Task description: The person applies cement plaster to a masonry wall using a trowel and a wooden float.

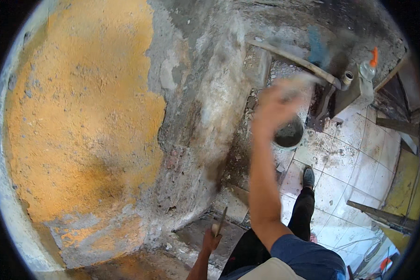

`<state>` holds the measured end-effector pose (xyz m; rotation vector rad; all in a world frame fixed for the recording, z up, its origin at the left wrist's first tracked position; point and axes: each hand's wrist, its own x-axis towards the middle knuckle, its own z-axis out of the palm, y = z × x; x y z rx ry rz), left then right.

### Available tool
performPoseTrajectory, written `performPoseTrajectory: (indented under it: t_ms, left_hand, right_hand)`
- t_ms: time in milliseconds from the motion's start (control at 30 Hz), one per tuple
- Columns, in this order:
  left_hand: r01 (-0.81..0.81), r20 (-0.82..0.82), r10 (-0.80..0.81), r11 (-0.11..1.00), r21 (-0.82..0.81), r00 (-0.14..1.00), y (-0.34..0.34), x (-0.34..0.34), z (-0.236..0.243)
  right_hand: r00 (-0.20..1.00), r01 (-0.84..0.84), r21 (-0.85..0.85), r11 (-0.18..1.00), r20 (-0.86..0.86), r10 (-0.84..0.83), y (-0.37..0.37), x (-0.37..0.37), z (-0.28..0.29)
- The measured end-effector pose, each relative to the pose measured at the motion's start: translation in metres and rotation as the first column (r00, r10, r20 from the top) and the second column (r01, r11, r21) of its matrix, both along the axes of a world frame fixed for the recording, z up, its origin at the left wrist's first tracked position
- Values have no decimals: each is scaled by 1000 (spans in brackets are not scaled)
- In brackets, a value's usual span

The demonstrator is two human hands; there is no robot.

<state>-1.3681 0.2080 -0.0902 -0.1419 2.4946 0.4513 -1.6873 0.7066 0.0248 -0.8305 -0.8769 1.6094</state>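
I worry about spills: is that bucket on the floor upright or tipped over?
Upright: the bucket shows its round mouth facing upward, below the blurred right hand in the picture.

There are two hands [211,240] [279,103], one bucket [289,148], one shoe [308,177] and one orange lever [374,57].

Left hand [211,241] — holds flat tool [222,220] | right hand [276,106] — blurred, grip unclear | bucket [287,148] nearby

Head-worn fisheye, looking steeply down; wall [88,102] near at left, tiled floor [330,154] farther below.
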Motion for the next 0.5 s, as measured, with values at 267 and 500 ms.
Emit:
performPoseTrajectory:
  t_ms: [267, 500]
  left_hand:
    - [-245, 29, 249, 964, -99, 968, -35, 104, -14]
    - [-190, -22, 194, 975, 111, 981, 38, 69, -45]
  right_hand:
    - [753, -629, 19, 777, 263, 603, -166, 28, -55]
    - [236, -819, -210, 534, 725, 647, -72, 224, -294]
